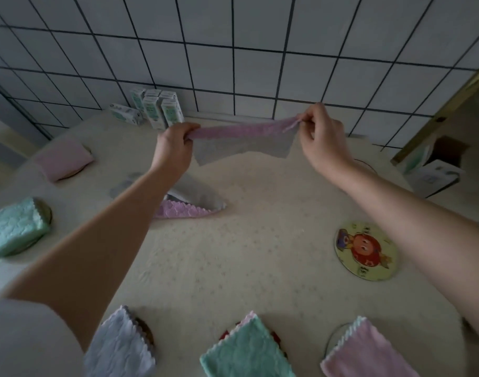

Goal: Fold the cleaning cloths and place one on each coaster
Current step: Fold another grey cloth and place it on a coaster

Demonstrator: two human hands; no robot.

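A pink and grey cleaning cloth (pixel 243 141) is stretched in the air above the far side of the table, its grey side hanging down. My left hand (pixel 174 149) grips its left end and my right hand (pixel 321 137) pinches its right corner. Another pink and grey cloth (pixel 189 202) lies loose on the table under my left forearm. A bare round coaster with a cartoon figure (pixel 366 250) lies at the right. Folded cloths rest on coasters: pink (pixel 62 159), green (pixel 16 227), grey (pixel 120 346), green (pixel 246 349), pink (pixel 369 352).
Several small green and white cartons (pixel 154 107) stand at the table's back edge against the tiled wall (pixel 260 36). A cardboard box (pixel 434 170) sits on the floor at the right. The table wears a cream patterned cover (pixel 232 268).
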